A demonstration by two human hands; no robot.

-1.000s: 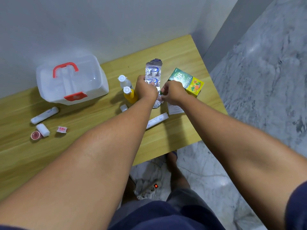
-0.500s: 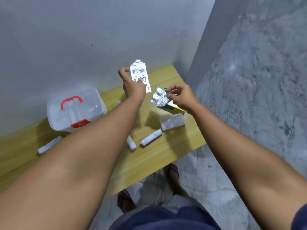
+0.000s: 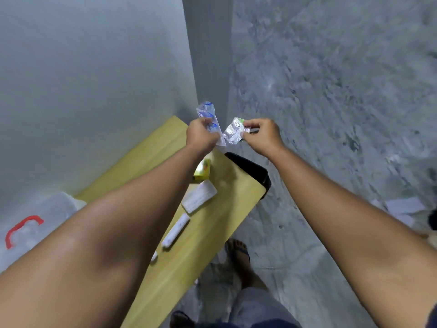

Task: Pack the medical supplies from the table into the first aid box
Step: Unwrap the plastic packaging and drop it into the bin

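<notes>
My left hand is raised above the table's far end and holds a long silver blister strip with blue print, standing upright. Beside it my right hand pinches a smaller crumpled silver blister strip; the two strips nearly touch. The clear first aid box with a red handle sits at the lower left, mostly hidden by my left forearm. On the wooden table below lie a yellow-green medicine box, a white sachet and a rolled white bandage.
A grey wall runs along the table's far side. A black cap covers the table's right corner. Marbled floor lies to the right, with my sandalled foot below the table edge and white papers at the far right.
Both hands have lifted higher and come closer together with their strips. My view has swung right, pushing the first aid box to the left edge.
</notes>
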